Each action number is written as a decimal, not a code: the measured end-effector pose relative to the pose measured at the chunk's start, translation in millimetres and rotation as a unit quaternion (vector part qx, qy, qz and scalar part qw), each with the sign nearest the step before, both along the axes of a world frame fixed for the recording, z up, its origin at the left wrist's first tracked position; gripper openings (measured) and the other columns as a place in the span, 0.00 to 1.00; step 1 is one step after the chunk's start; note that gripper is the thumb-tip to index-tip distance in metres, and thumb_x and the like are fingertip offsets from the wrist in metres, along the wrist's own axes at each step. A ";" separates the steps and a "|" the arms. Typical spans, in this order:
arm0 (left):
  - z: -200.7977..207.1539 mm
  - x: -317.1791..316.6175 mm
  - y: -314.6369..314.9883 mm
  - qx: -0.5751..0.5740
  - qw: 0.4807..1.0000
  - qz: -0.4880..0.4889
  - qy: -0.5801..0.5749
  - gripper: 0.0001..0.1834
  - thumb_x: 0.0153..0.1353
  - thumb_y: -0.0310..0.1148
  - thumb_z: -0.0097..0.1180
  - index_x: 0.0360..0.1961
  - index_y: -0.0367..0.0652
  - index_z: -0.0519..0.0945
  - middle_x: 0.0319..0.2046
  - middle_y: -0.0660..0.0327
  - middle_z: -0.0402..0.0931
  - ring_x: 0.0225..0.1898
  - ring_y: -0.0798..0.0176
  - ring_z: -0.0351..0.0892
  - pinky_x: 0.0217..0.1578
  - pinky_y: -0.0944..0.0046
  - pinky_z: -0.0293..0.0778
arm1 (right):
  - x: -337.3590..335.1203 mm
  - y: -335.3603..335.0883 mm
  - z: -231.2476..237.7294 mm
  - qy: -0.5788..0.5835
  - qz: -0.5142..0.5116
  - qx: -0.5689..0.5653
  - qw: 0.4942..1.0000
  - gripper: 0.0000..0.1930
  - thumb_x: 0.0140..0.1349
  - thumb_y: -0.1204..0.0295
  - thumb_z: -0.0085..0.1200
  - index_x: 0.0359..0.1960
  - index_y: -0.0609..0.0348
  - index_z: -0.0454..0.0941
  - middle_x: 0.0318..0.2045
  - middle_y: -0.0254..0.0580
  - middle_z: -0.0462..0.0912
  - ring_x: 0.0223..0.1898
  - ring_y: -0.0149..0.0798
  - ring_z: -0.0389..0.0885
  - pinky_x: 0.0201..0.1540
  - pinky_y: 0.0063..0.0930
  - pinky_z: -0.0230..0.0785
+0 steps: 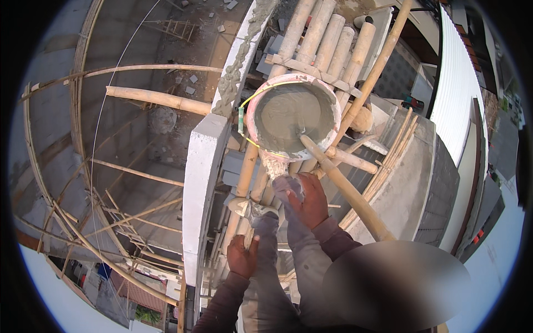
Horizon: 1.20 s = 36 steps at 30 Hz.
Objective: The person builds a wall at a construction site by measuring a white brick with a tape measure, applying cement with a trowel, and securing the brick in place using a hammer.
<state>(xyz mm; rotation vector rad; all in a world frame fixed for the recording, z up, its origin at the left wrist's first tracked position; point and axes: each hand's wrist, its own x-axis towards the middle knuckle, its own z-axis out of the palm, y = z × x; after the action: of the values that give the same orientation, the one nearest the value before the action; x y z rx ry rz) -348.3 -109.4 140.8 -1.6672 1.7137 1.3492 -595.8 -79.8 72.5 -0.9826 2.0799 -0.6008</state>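
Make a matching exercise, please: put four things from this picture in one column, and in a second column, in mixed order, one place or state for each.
Things:
1. bucket
2. left hand
3. right hand
4. white block wall

Places or states:
A. grips a trowel handle
B. full of grey mortar, resting on bamboo poles
C. stands left of both hands, mortar along its far top
D. smeared with mortar, just below the bucket

Pairs: 1-B, 2-A, 3-D, 4-C
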 end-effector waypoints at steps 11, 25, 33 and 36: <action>-10.8 -67.5 31.3 0.193 0.880 0.282 0.330 0.27 0.78 0.46 0.42 0.62 0.32 0.72 0.44 0.57 0.77 0.45 0.63 0.73 0.51 0.62 0.71 | 65.1 67.3 97.6 -0.115 -0.041 0.119 0.985 0.19 0.70 0.60 0.55 0.55 0.59 0.76 0.41 0.53 0.84 0.42 0.55 0.84 0.43 0.42 0.76; -108.1 224.9 169.2 0.060 0.939 0.334 -0.054 0.19 0.74 0.42 0.53 0.33 0.36 0.78 0.31 0.58 0.82 0.36 0.69 0.79 0.40 0.65 0.75 | 39.6 103.3 -272.8 0.159 0.156 0.088 0.971 0.21 0.64 0.52 0.60 0.52 0.50 0.76 0.41 0.42 0.82 0.44 0.49 0.83 0.46 0.42 0.76; -134.5 324.9 352.1 0.192 0.838 0.461 -0.221 0.19 0.69 0.45 0.53 0.35 0.37 0.80 0.31 0.61 0.82 0.31 0.67 0.82 0.31 0.66 0.74 | 20.9 110.7 -319.1 0.290 0.252 0.051 0.922 0.22 0.65 0.54 0.60 0.55 0.51 0.77 0.46 0.45 0.81 0.51 0.51 0.79 0.50 0.45 0.73; -157.1 393.5 395.3 0.244 0.796 0.496 -0.247 0.18 0.67 0.47 0.52 0.40 0.41 0.79 0.33 0.66 0.82 0.35 0.67 0.83 0.34 0.64 0.74 | 40.4 87.9 -327.6 0.278 0.285 0.086 0.913 0.23 0.65 0.52 0.59 0.56 0.49 0.75 0.50 0.46 0.80 0.53 0.51 0.79 0.51 0.46 0.73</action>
<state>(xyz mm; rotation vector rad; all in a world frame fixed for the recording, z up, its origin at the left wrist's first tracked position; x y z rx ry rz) 45.1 285.9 -16.3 -2.3541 0.0701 1.3424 -555.3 8.1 -255.1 -1.7051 2.0967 0.1908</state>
